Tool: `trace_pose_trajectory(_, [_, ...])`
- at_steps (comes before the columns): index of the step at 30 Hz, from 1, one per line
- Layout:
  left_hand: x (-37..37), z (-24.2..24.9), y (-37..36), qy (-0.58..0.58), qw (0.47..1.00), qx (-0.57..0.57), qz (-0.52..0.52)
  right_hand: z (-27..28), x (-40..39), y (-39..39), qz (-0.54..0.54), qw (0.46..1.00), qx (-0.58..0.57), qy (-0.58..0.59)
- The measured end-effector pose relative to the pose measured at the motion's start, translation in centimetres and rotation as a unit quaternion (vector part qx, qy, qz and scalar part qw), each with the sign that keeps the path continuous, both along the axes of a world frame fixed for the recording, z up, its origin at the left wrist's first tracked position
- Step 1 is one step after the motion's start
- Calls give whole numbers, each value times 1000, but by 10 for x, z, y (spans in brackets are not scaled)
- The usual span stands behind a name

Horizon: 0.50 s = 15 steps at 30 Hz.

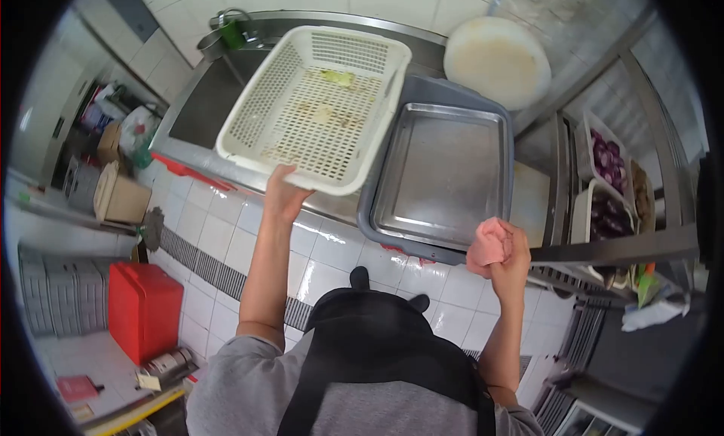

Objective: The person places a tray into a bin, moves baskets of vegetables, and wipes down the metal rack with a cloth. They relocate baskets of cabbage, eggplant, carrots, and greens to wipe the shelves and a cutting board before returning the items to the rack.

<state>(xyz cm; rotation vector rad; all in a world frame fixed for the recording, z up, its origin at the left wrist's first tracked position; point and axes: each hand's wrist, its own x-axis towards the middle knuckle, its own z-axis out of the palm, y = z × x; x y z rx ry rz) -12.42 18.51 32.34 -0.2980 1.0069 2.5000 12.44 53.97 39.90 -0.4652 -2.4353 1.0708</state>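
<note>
My left hand [284, 198] grips the near rim of a white perforated plastic basket [255, 140], its fingers partly hidden beneath the rim. The basket sits tilted over the sink edge and overlaps a grey tub. Inside it lie a yellow-green leaf scrap [337, 78] and small brownish bits. My right hand [513, 257] is closed around a crumpled pink cloth [490, 246], just off the near right corner of the grey tub [367, 210]. A shallow metal tray [445, 172] rests in that tub, with nothing on it.
A faucet [240, 21] and a sink basin [204, 108] are at the back left. A round white board [498, 61] leans on the tiled wall. Metal shelving [603, 244] on the right holds bins of purple vegetables [609, 161]. A red box [143, 312] stands on the left.
</note>
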Motion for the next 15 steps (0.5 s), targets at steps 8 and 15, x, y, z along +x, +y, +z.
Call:
trace_pose_trajectory(8, [-13,16,-72,109,976,80,173,-4,58,26,-42,996,37,-66])
trace_pose_trajectory(15, [-10,38,-166,142,953,-12,267,-9,88,36,-93,995,-48,-4])
